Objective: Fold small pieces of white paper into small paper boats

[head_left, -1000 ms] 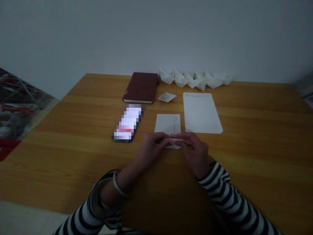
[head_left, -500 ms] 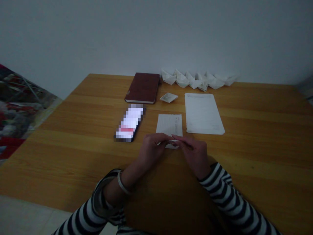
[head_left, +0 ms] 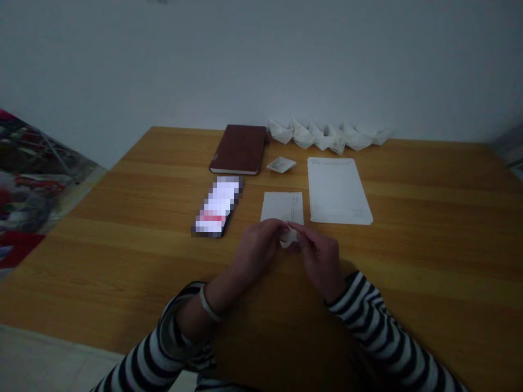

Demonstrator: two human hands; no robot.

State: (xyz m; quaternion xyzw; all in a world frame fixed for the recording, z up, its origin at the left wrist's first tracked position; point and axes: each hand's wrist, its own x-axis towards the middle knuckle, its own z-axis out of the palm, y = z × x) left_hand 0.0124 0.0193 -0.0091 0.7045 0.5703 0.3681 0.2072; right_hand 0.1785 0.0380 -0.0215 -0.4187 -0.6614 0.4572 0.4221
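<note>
Between my two hands is a small folded white paper (head_left: 289,238), partly covered by the fingers. My left hand (head_left: 258,245) grips its left side, fingers closed and bent over it. From the right, my right hand (head_left: 321,256) pinches the same paper between thumb and fingers. Just beyond the hands, a lined paper sheet (head_left: 281,206) lies flat on the wooden table, its near edge hidden by them. Farther back sits a small folded paper piece (head_left: 281,164), diamond-shaped from here.
A row of several folded paper boats (head_left: 322,136) stands along the wall. Left of centre lie a brown notebook (head_left: 239,149) and a phone (head_left: 218,207) with a lit screen. A stack of lined paper (head_left: 339,190) is at right on the table (head_left: 429,234).
The folded paper has turned in my hands, and a rounded white face of it now shows between the fingers. My right hand has shifted slightly left. The view has moved a little.
</note>
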